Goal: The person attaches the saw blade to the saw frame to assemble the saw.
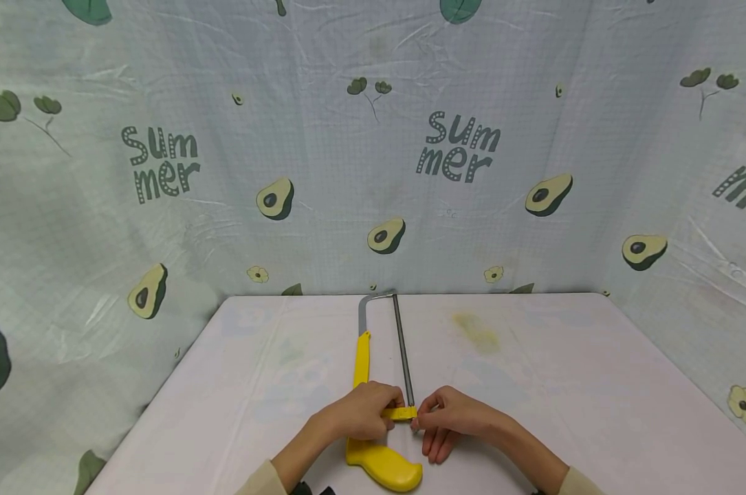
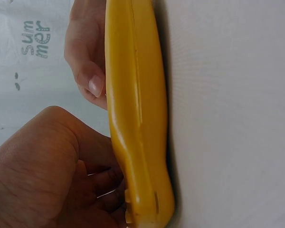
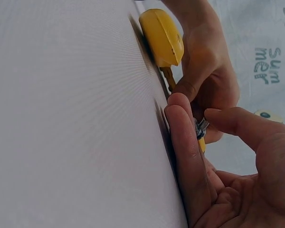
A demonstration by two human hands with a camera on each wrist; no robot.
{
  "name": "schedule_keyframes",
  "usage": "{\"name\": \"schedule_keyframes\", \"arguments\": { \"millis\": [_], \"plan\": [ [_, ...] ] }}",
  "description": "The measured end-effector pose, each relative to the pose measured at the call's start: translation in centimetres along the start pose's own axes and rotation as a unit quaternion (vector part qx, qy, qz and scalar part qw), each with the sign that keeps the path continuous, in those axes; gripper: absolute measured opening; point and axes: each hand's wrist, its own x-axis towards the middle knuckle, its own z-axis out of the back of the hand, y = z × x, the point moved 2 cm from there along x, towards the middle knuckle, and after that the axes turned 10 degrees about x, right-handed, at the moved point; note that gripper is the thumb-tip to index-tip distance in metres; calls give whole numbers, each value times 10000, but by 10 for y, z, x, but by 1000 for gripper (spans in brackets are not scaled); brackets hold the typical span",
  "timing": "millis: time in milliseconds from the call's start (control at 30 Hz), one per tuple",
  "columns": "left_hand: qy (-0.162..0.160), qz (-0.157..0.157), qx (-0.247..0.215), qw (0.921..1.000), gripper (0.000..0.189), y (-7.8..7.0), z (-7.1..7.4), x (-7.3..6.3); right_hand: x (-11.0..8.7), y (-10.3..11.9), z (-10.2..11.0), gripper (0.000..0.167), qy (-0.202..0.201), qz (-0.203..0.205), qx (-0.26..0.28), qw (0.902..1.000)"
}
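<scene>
A hacksaw [image 1: 385,469] with a yellow handle and grey front bow lies flat on the table, handle toward me. Its dark blade [image 1: 402,350] runs along the right side, from the far tip to a yellow arm [image 1: 400,414]. My left hand [image 1: 363,412] reaches over the frame ahead of the handle, thumb and fingers pinching that yellow arm. At the arm's right end, my right hand [image 1: 456,416] pinches a small metal wing nut [image 3: 201,127] between thumb and finger. In the left wrist view the yellow handle [image 2: 142,95] hides part of both hands.
The white table [image 1: 273,392] carries a faint yellowish stain [image 1: 476,332] right of the saw. A pale curtain [image 1: 323,151] printed with avocados and "summer" hangs behind the table and along both sides.
</scene>
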Motion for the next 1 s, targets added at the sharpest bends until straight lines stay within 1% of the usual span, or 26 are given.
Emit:
{"name": "schedule_keyframes", "arguments": {
  "millis": [400,600,1000],
  "plan": [
    [5,49,33,10000,19,-1,-1,0,-1,1,0,24,237,25,144,9996],
    [27,89,26,10000,20,0,-2,1,-1,0,1,23,250,34,119,9996],
    [-27,14,-37,10000,19,0,-1,0,-2,2,-1,21,222,8,171,9996]
  ]
}}
